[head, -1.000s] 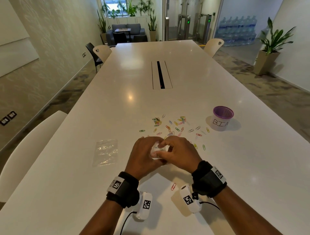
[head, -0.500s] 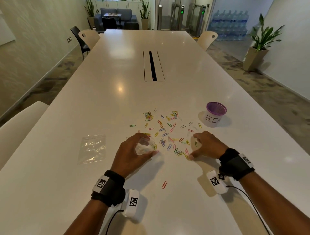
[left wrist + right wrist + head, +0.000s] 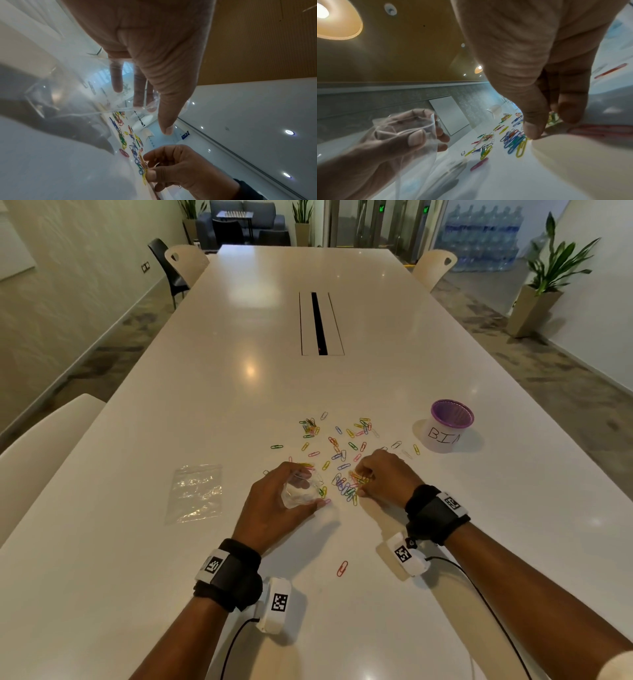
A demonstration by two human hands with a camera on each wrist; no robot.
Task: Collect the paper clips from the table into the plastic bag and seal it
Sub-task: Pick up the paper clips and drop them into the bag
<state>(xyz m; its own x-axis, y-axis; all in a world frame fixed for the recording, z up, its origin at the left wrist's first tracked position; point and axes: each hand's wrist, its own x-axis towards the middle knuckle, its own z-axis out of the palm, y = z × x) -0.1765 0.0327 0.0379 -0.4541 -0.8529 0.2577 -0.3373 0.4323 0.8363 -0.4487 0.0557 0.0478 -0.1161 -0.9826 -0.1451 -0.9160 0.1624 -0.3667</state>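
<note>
My left hand (image 3: 310,487) holds a small clear plastic bag (image 3: 297,495) just above the white table (image 3: 239,412), its mouth held open toward the right; the right wrist view shows the thumb pinching the bag's (image 3: 412,136) rim. Coloured paper clips (image 3: 337,446) lie scattered ahead of both hands, with a dense heap (image 3: 346,489) between them. My right hand (image 3: 361,482) sits on the heap's right side, fingers curled, thumb and fingers pinching several clips (image 3: 518,140). One red clip (image 3: 342,568) lies alone nearer me, between my wrists.
A second clear bag (image 3: 195,493) lies flat on the table left of my left hand. A white cup with a purple rim marked BIN (image 3: 448,428) stands to the right beyond the clips. A cable slot (image 3: 320,323) runs down the table's middle; chairs line both sides.
My hands, together on the bag a second ago, have parted. The left keeps the bag; the right swung out right, then came back in, raking clips into a heap beside the bag.
</note>
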